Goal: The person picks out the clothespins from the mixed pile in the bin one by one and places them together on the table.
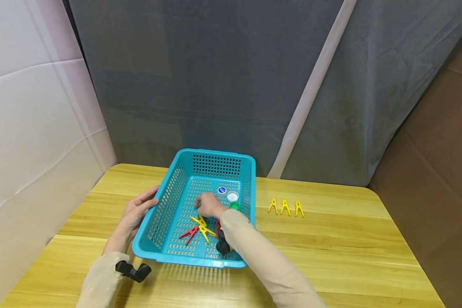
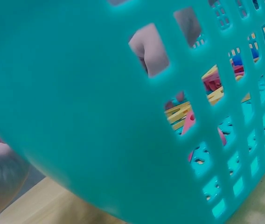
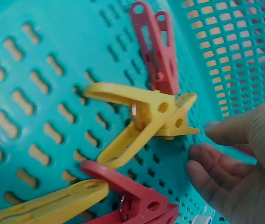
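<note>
My left hand (image 1: 135, 214) grips the left rim of a turquoise plastic basket (image 1: 194, 260), its thumb over the edge. Inside the basket is my right hand (image 1: 209, 204), with fingers loosely bent and nothing between them. In the right wrist view, the right fingertips are just short of a yellow clothespin (image 3: 156, 121). A red clothespin (image 3: 156, 51) touches that yellow one, and another red clothespin (image 3: 137, 200) lies beside a second yellow clothespin (image 3: 53, 200). My right forearm hides part of the basket's near right corner.
A blue-and-white cap (image 1: 221, 191), a white round lid (image 1: 232, 196) and a green cap (image 1: 235, 205) lie on the basket floor at right. Outside on the wooden table (image 1: 339, 239), three yellow clothespins (image 1: 285, 207) stand in a row. Grey cloth (image 1: 231, 85) hangs behind.
</note>
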`<state>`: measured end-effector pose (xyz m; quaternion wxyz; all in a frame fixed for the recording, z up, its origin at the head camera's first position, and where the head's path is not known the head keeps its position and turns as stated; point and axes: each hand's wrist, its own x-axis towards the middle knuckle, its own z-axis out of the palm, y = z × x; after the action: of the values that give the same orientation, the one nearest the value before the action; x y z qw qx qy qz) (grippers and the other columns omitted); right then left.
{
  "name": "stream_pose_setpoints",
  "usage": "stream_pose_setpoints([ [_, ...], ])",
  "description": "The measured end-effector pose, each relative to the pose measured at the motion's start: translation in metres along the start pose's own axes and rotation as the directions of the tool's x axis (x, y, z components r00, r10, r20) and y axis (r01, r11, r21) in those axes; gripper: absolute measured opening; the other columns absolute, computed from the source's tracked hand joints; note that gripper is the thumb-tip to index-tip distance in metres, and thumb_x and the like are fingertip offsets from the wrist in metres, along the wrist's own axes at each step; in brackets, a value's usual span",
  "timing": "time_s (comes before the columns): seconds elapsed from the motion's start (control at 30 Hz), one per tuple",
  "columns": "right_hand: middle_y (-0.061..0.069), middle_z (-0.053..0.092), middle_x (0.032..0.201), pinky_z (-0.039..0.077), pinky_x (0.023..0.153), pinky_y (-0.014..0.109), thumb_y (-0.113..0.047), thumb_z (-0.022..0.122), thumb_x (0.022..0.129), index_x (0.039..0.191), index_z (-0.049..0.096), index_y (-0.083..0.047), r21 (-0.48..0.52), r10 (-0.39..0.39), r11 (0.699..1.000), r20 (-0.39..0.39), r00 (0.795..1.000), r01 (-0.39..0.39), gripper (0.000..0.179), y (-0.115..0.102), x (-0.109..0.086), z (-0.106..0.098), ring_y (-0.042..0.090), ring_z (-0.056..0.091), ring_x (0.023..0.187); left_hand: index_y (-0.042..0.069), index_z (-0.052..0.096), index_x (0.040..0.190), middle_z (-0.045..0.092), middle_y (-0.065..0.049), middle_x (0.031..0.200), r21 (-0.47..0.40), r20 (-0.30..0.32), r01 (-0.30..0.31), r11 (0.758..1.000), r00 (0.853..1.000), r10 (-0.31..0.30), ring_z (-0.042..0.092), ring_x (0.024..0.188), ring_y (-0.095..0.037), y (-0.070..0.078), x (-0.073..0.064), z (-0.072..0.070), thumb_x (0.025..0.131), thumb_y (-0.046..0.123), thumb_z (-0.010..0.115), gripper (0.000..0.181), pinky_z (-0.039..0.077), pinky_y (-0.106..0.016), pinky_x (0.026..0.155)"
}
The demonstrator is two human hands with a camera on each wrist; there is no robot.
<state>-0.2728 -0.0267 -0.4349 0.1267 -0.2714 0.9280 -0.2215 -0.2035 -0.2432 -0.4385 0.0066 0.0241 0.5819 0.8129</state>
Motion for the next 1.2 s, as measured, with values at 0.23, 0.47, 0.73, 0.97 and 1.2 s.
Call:
stream_pose_setpoints([
  [0.23,0.0,0.066,0.113,0.044,0.085,0.017,0.021,0.049,0.076,0.101,0.073,-0.013,0.117,-0.084,0.991,0.183,0.98,0.063,0.048,-0.002,-0.0024,-0.0033,0.013,0.055,0.111,0.019,0.065,0.119,0.065,0.015,0.107,0.005,0.006,-0.015,1.0,1.0,0.015,0.063,0.096,-0.005,0.0,-0.0005,-0.0001,0.092,-0.002,0.055,0.036,0.054,-0.022,0.077],
  [0.47,-0.004,0.066,0.114,0.043,0.086,0.017,0.023,0.051,0.073,0.099,0.075,-0.013,0.108,-0.095,0.992,0.214,0.972,0.073,0.05,-0.0026,-0.0035,-0.0037,0.012,0.053,0.114,0.021,0.067,0.115,0.066,0.013,0.106,-0.003,0.002,-0.019,1.0,1.0,0.019,0.063,0.095,-0.005,0.0002,0.0,0.0009,0.091,-0.003,0.055,0.035,0.054,-0.022,0.076],
  [0.73,0.004,0.065,0.113,0.046,0.086,0.018,0.017,0.057,0.076,0.101,0.072,-0.008,-0.039,-0.068,0.996,0.162,0.984,0.075,0.039,-0.0004,-0.0027,-0.0039,0.017,0.057,0.108,0.022,0.069,0.112,0.066,0.013,0.106,-0.007,0.004,-0.017,1.0,1.0,0.017,0.063,0.095,-0.005,-0.0015,0.0007,0.0,0.091,-0.003,0.055,0.035,0.054,-0.022,0.077],
  [0.97,0.003,0.066,0.094,0.046,0.072,0.017,0.011,0.064,0.073,0.095,0.071,-0.005,-0.11,-0.051,0.992,0.076,0.996,0.059,0.028,0.0031,-0.0009,-0.0025,0.013,0.057,0.088,0.024,0.07,0.108,0.066,0.013,0.105,-0.011,0.008,-0.028,1.0,1.0,0.028,0.064,0.095,-0.006,-0.0029,0.0008,-0.0008,0.091,-0.003,0.055,0.036,0.054,-0.022,0.076],
  [1.2,0.001,0.061,0.081,0.042,0.059,0.016,0.009,0.07,0.071,0.085,0.069,-0.004,-0.086,-0.007,0.996,0.047,0.999,0.011,0.019,0.0038,0.0003,-0.0044,0.01,0.048,0.071,0.023,0.069,0.11,0.066,0.013,0.105,-0.018,0.008,-0.025,1.0,1.0,0.025,0.064,0.094,-0.006,-0.0031,0.0008,-0.0006,0.091,-0.003,0.055,0.035,0.054,-0.022,0.076],
])
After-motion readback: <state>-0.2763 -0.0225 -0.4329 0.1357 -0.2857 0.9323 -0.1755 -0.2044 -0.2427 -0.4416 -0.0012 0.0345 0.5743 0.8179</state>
